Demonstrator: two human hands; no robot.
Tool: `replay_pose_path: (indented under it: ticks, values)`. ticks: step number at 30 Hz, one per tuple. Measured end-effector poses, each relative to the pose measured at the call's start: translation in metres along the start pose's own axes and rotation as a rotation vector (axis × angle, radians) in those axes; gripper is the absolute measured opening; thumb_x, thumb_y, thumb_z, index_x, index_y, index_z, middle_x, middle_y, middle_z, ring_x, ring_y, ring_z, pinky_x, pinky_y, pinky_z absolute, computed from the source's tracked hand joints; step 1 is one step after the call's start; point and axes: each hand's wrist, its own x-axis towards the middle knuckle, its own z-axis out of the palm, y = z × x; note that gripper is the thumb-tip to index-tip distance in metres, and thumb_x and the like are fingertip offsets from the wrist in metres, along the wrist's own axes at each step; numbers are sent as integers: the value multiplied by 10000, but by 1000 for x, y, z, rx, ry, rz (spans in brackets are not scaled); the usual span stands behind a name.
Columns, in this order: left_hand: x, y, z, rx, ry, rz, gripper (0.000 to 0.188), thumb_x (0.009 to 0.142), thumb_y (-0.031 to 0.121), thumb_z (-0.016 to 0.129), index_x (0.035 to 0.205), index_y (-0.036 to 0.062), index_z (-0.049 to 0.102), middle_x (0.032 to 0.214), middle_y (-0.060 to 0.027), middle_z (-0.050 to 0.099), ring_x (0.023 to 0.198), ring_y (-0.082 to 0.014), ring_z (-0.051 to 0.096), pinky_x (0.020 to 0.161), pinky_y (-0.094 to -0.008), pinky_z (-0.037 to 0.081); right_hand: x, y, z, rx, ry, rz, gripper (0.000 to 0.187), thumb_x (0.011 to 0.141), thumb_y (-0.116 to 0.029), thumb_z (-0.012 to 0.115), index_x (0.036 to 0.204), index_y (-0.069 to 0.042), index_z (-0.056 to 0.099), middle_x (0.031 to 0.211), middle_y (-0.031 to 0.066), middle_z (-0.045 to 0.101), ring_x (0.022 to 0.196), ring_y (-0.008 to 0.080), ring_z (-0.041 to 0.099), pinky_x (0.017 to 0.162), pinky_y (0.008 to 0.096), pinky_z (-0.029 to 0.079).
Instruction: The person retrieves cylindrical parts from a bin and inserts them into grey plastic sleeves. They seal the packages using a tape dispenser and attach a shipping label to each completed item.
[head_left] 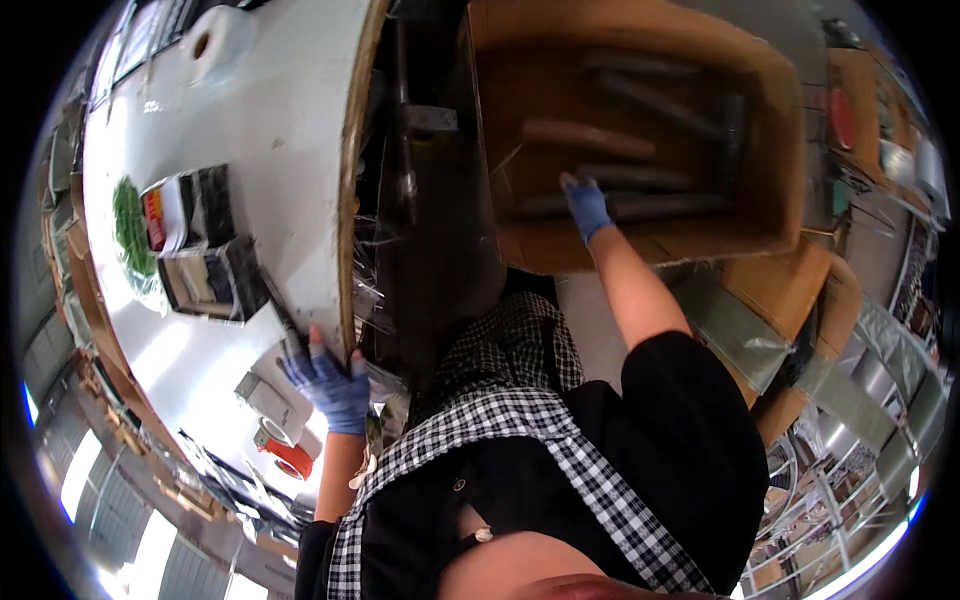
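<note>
In the upper right of the frame, inside a deep cardboard box [560, 252], lay several long, slim grey bars [668, 207], dull and blurred, mostly crosswise, one slanting. A smooth-looking reddish-brown bar [590, 137] lay among them. The right hand [588, 205], in a blue glove, reached in beside the lower bars, its fingers partly bent; whether they gripped anything could not be told. On the white counter [290, 130] at left, the left hand [325, 388], also gloved, had its fingers loosely spread near a thin dark rod [277, 300], any hold on it unclear. Farther left stood a black holder [210, 205] beside a green bundle [130, 230].
</note>
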Motion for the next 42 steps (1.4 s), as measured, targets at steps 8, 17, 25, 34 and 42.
replay_pose_path:
  ticks: [8,17,25,34,42]
  values:
    - [19,-2,-32,-8,-8,42,780,900,540,517,1435,6,322,1454,-318,284,1358,-463,314,1108,-547,264,218,49,84,1070,-121,888,506,982,-408,467,1362,-74,492,1430,88,470,1278,246,459,1029,397,398]
    - [21,-27,-25,-158,-34,-32,753,877,532,530,1429,67,316,1410,-305,325,1325,-485,335,1074,-601,276,229,33,99,1464,118,617,521,856,-516,603,1121,-71,550,1160,86,541,1053,262,522,879,424,444]
    - [39,-35,-17,-182,53,34,651,861,554,502,1326,99,509,1383,-266,411,1294,-464,384,1077,-641,239,-16,-80,-5,1381,-200,323,720,883,-527,595,1363,-22,417,1276,133,525,1155,306,516,983,461,436]
    - [-9,-29,-57,-1194,633,112,964,793,449,769,1494,36,251,1385,-213,415,1285,-377,414,1080,-495,337,-305,-268,12,-278,76,-1160,634,662,-255,740,1202,-35,493,1091,169,547,998,349,561,851,440,489]
    - [-163,-280,-111,-2200,595,-350,623,754,304,772,1233,3,512,1077,-153,622,943,-269,633,837,-424,550,-539,-291,102,-292,-1061,-777,718,670,-269,837,1283,-61,528,1185,124,633,1120,239,591,969,370,458]
